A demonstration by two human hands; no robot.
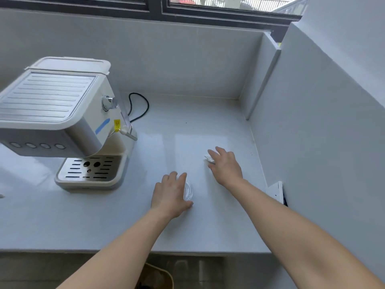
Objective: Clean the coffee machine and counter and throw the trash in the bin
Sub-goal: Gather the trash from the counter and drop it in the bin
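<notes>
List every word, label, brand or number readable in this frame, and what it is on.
None legible.
Yellow tag on the coffee machine: reddish print, too blurred to read.
Four round buttons on its front: markings too small to read.
Blue strip on its side: no text visible.
Clear cup in the left hand: no print visible.

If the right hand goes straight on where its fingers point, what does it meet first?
The right hand touches the white wipe. Beyond it the counter looks free up to the back wall, right of the black cord; depth is unclear.
</notes>
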